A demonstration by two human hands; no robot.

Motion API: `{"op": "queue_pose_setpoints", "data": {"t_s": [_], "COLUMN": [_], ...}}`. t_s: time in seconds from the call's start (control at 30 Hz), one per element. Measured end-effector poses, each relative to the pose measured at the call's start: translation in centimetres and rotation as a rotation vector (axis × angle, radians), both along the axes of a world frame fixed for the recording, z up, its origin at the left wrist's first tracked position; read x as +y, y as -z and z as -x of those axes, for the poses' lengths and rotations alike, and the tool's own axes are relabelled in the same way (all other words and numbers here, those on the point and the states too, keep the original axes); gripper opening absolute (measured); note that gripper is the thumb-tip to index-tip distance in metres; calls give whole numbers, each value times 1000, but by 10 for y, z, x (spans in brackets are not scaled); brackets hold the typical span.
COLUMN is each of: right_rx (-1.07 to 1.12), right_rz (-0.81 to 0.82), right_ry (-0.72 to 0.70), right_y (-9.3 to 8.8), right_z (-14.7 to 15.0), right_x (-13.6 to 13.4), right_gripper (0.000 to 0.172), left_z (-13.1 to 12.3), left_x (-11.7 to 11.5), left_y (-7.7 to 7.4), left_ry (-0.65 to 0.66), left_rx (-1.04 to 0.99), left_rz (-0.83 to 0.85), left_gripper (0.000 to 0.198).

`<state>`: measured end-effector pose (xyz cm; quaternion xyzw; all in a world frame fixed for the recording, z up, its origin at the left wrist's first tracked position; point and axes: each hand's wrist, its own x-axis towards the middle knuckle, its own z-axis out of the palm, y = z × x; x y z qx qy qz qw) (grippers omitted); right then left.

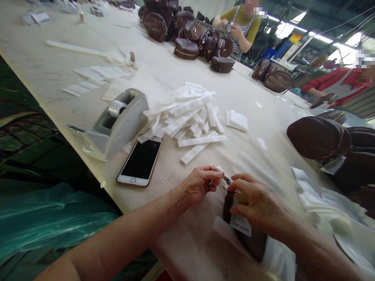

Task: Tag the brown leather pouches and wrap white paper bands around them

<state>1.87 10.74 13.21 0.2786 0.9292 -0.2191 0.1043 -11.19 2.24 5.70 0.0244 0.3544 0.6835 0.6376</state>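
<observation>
Left hand (202, 182): thumb and fingertips pinched together on a small white piece (227, 180). Right hand (258, 200): fingers bent over the piece's other side, thumb lower, beside a brown strap (227, 207); whether its grip is closed cannot be told. Step in hand, apparently: fingerwork on the white piece at the strap's upper end, calling for a steady pinch and fine fingertip control. Brown bag (254, 243), partly hidden: below the right hand. Phone (141, 160): left of the left hand. White strips (190, 113): heaped beyond.
</observation>
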Motion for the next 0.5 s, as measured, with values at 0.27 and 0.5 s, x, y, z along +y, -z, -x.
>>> {"op": "queue_pose_setpoints", "data": {"t_s": [0.27, 0.5], "right_rx": [23, 114], "right_rz": [-109, -159], "right_ry": [-14, -15], "right_y": [6, 7], "right_z": [-4, -5], "right_x": [-9, -15], "right_gripper": [44, 43], "left_z": [8, 10], "left_x": [-2, -4], "left_y": [-1, 0], "left_ry": [-72, -129], "left_rx": [-21, -17], "left_rz": [-28, -57], "left_gripper": [25, 28]}}
